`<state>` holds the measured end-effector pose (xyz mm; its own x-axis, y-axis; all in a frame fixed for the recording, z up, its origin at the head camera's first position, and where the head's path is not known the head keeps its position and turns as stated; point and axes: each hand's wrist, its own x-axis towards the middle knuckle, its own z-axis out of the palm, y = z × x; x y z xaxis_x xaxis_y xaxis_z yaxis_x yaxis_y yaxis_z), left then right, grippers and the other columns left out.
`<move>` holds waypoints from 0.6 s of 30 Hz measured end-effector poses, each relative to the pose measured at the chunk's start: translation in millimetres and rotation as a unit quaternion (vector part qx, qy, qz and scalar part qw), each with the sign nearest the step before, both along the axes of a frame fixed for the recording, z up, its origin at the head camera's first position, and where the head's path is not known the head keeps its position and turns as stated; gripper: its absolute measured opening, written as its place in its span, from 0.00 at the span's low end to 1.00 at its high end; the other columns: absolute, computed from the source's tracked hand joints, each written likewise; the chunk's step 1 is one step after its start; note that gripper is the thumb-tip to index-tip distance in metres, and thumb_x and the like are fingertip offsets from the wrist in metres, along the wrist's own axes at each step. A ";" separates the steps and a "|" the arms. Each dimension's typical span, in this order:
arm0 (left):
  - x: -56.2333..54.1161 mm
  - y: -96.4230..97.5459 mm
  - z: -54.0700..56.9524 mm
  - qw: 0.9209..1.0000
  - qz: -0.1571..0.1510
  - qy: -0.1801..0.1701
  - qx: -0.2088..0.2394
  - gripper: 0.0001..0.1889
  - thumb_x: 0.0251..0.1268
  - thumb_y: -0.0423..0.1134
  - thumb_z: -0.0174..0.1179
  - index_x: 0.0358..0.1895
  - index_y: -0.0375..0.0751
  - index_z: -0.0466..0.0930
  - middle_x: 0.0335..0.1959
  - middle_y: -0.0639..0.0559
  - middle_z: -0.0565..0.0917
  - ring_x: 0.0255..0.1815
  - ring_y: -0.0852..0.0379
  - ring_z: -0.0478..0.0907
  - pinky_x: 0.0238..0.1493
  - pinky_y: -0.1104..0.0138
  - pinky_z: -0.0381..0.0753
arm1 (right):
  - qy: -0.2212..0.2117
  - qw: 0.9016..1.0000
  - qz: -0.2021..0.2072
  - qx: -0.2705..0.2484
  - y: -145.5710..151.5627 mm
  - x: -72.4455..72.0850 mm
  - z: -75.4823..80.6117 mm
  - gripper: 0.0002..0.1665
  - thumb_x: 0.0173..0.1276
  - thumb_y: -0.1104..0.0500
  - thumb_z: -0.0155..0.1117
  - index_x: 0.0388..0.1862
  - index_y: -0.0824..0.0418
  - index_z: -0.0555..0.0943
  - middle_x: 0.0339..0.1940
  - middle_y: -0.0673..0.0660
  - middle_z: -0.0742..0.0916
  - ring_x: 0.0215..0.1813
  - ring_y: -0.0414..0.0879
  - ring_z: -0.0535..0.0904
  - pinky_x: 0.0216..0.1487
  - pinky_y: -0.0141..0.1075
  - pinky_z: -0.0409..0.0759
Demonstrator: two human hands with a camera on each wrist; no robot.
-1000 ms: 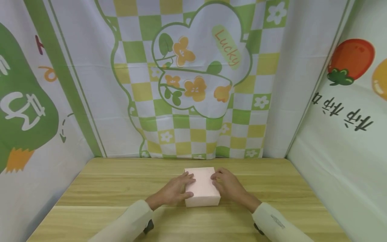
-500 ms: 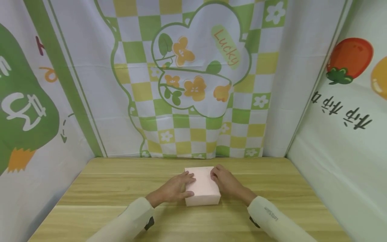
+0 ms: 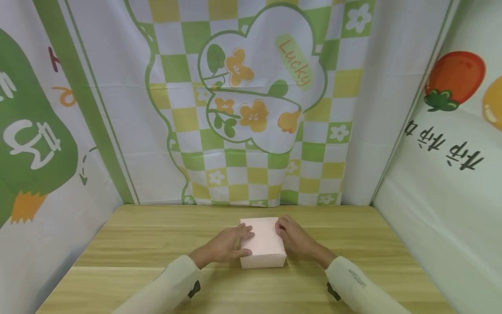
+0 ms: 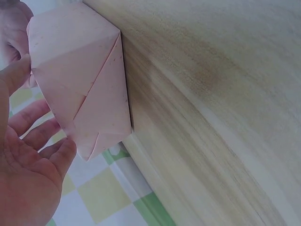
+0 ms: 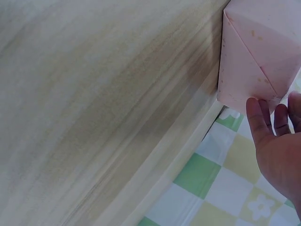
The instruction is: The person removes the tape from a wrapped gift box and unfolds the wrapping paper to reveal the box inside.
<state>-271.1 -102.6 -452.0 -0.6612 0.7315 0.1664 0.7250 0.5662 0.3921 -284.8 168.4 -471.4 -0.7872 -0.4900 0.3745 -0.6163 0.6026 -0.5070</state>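
Observation:
A pink paper box [image 3: 263,240] with a flat top stands on the wooden table. In the head view my left hand [image 3: 227,246] lies along its left top edge, fingers and thumb extended on the top. The left wrist view shows this hand's fingers [image 4: 63,155] touching the box [image 4: 84,70], whose side has diagonal folds. At the far right corner my right hand [image 3: 296,235] grips the edge with bunched, bent fingers. Its fingertips meet the folded side in the right wrist view, where that hand [image 5: 282,155] shows partly and its thumb is hidden.
The wooden table [image 3: 157,244] reaches back to a checkered green, yellow and white cloth [image 3: 251,174]. Printed cloth walls stand at left [image 3: 98,183] and right [image 3: 431,209]. Dark straps [image 3: 194,289] show under the sleeves.
My right hand's fingers have drawn together and moved slightly toward the box's far right corner. The left hand and the box stay almost where they were.

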 end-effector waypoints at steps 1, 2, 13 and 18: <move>-0.1 0.1 0.1 1.000 -0.001 0.002 0.001 0.27 0.67 0.46 0.63 0.63 0.32 0.75 0.68 0.34 0.72 0.72 0.32 0.65 0.71 0.43 0.66 | -0.006 1.000 0.001 -0.009 0.6 -0.3 -0.7 0.04 0.73 0.68 0.55 0.38 0.61 0.74 0.37 0.54 0.78 0.41 0.41 0.73 0.41 0.30 0.79; -0.3 0.0 -0.2 1.000 -0.002 0.004 0.001 0.27 0.67 0.46 0.63 0.62 0.32 0.75 0.68 0.34 0.73 0.72 0.32 0.65 0.71 0.43 0.66 | -0.013 1.000 0.002 -0.020 1.1 -0.4 -0.8 0.03 0.73 0.68 0.55 0.39 0.61 0.75 0.38 0.55 0.79 0.41 0.42 0.75 0.42 0.30 0.80; 2.0 -1.6 -1.1 1.000 -0.015 0.019 0.017 0.27 0.68 0.48 0.61 0.61 0.30 0.76 0.67 0.31 0.73 0.70 0.29 0.66 0.69 0.40 0.66 | -0.038 0.998 -0.020 -0.053 0.3 1.7 0.5 0.06 0.69 0.69 0.59 0.33 0.61 0.80 0.36 0.54 0.79 0.42 0.44 0.77 0.43 0.30 0.84; -1.3 -0.7 -3.9 1.000 0.000 0.002 0.008 0.27 0.67 0.47 0.62 0.63 0.32 0.75 0.69 0.34 0.71 0.72 0.32 0.64 0.71 0.41 0.64 | -0.014 0.999 -0.017 -0.041 0.3 1.5 -1.3 0.08 0.71 0.69 0.56 0.32 0.61 0.78 0.34 0.53 0.77 0.39 0.40 0.72 0.42 0.30 0.81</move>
